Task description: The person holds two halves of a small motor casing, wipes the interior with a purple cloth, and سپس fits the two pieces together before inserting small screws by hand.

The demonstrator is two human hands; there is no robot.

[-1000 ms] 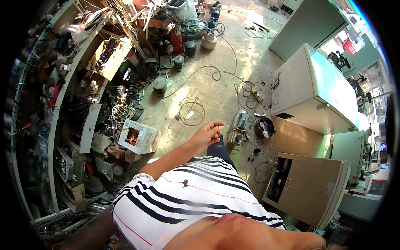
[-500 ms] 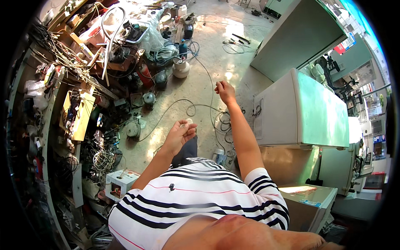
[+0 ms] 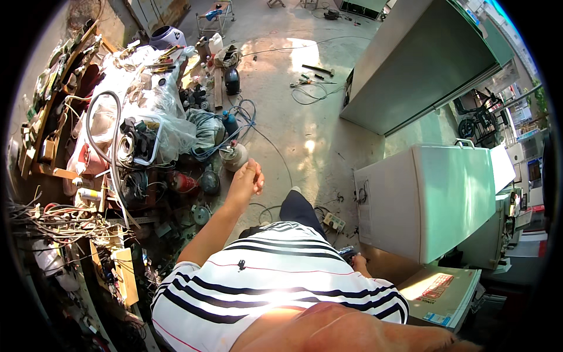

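Observation:
My left hand [image 3: 249, 179] is raised ahead of my body with curled fingers; what it holds, if anything, is too small to make out. Just beyond it are a pale gas cylinder [image 3: 233, 156] and a dark rounded tank [image 3: 209, 183]. My right hand [image 3: 359, 260] is low at my right side, largely hidden by my striped shirt, beside a dark object I cannot make out. My dark-trousered leg [image 3: 296, 208] shows below, with a power strip [image 3: 333, 222] on the floor near it.
At left stand a bench [image 3: 56, 170] piled with hoses and wires and a plastic-covered heap [image 3: 158, 100]. At right are a tall grey cabinet [image 3: 410, 64], a white appliance [image 3: 387, 205] and a flat-topped box [image 3: 434, 293]. Tools [image 3: 316, 70] and cables [image 3: 281, 152] lie on the floor.
The floor and clutter have shifted down the view as I advance. My left hand has risen leftward. My right hand, raised half a second ago, has dropped to my side.

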